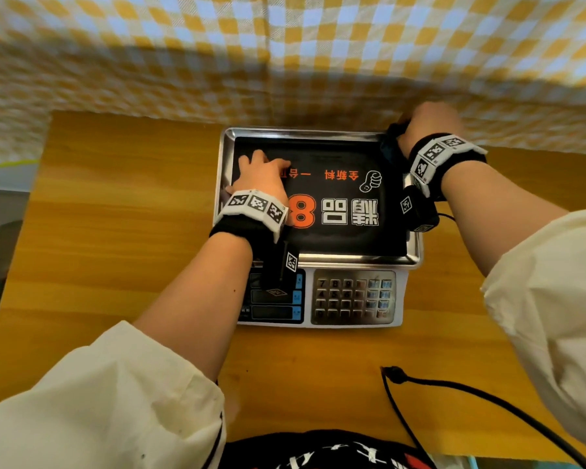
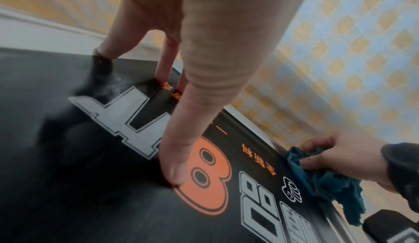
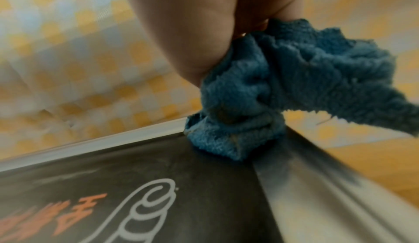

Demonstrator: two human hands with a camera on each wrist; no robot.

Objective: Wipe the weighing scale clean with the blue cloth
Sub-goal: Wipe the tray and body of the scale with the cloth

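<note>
The right hand (image 1: 427, 125) grips the bunched blue cloth (image 3: 267, 92), pressing it into the far right corner of the weighing scale (image 1: 352, 296) pan. The left hand (image 1: 263, 176) rests on the pan's left side, fingers (image 2: 179, 157) straight and spread, tips pressing the black printed sheet (image 1: 339, 231) lining the steel pan (image 1: 415, 255). The scale stands on a wooden table (image 1: 115, 231); a black cable (image 1: 454, 387) lies near its front edge. Yellow checked fabric (image 1: 285, 45) hangs behind.
</note>
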